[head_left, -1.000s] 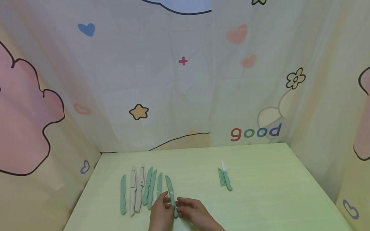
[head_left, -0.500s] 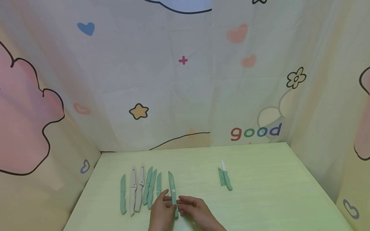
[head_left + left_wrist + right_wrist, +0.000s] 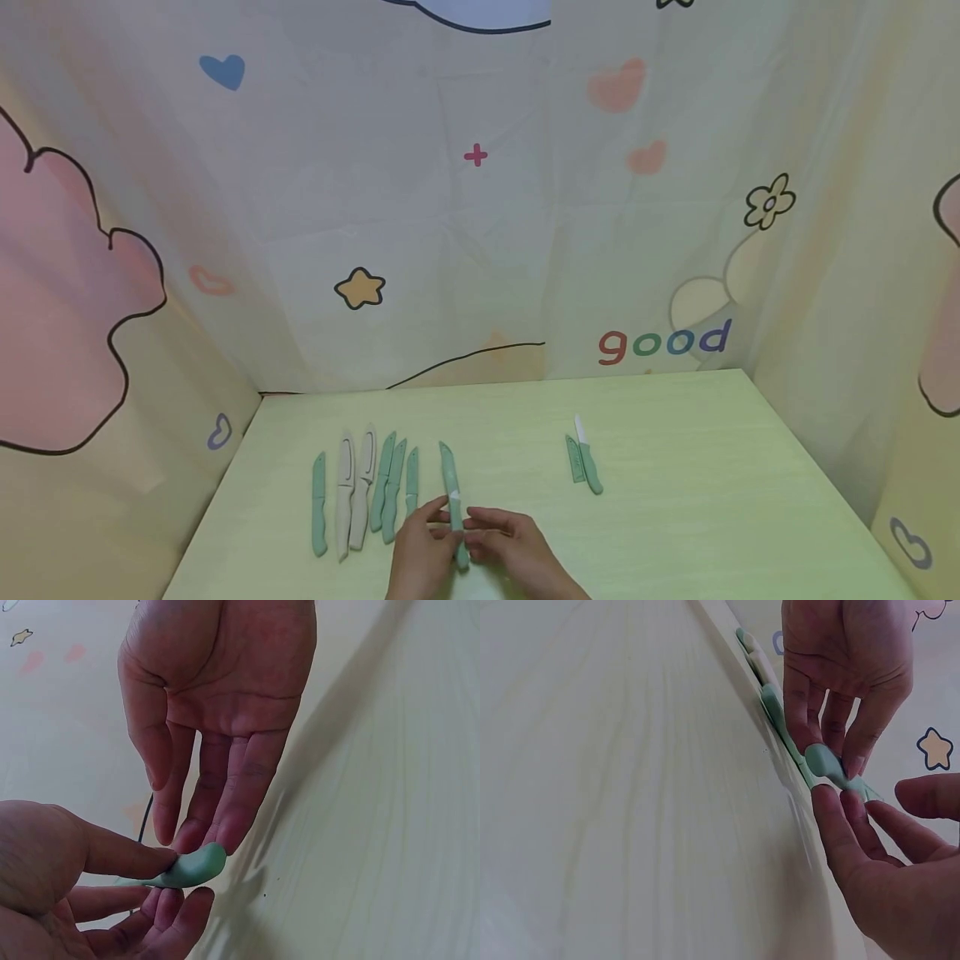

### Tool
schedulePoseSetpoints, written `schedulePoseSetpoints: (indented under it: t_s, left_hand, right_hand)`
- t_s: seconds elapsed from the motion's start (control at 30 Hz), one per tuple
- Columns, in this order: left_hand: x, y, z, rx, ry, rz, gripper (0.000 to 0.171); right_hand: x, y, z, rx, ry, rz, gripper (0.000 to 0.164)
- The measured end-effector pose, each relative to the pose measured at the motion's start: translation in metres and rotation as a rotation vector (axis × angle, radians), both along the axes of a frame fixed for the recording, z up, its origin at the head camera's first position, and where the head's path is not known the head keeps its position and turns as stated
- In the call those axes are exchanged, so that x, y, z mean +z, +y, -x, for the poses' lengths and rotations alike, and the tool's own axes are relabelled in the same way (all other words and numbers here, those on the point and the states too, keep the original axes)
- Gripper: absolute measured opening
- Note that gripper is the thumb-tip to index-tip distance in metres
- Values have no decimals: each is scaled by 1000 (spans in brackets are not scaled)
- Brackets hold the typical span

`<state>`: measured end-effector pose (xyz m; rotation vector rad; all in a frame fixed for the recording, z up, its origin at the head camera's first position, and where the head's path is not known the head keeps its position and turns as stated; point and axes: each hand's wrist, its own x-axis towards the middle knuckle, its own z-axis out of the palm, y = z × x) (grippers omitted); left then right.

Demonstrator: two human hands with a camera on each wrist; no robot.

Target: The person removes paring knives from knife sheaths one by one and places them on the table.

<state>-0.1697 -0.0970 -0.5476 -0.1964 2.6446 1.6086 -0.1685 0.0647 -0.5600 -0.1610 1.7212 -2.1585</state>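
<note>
A green knife in a green sheath points away from me, and a small pale strip shows where handle and sheath meet. My left hand pinches its handle; the left wrist view has the thumb on top of the rounded green handle and fingers beneath. On the other side is my right hand, its fingers loosely bent and their tips right at the handle. The right wrist view shows the right thumb apart from the knife. Just left of the left hand lies another green knife, partly covered by it.
Further left on the pale green table lie two green knives side by side, beige knives and a lone green knife. At the back right, an unsheathed green-handled knife lies beside its sheath. A printed curtain hangs behind.
The held knife has shifted a little to the right, and its tip sits slightly farther from me. Both hands moved slightly right with it. The other knives stay put.
</note>
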Motion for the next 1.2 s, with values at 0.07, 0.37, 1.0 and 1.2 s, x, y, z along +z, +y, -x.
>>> schedulePoseSetpoints:
  t_s: [0.07, 0.37, 1.0, 1.2]
  left_hand:
    - [0, 1, -1, -6, 4, -25, 54]
    - [-5, 9, 0, -49, -42, -153, 56]
    - [-6, 19, -4, -205, -67, -355, 53]
    - [-7, 23, -1, -243, -87, -392, 49]
  right_hand:
    - [0, 0, 0, -11, -1, -3, 39]
    - [-5, 6, 3, -49, 15, -62, 36]
    - [-7, 22, 5, -95, 3, -140, 33]
    - [-6, 30, 4, -91, 0, -132, 34]
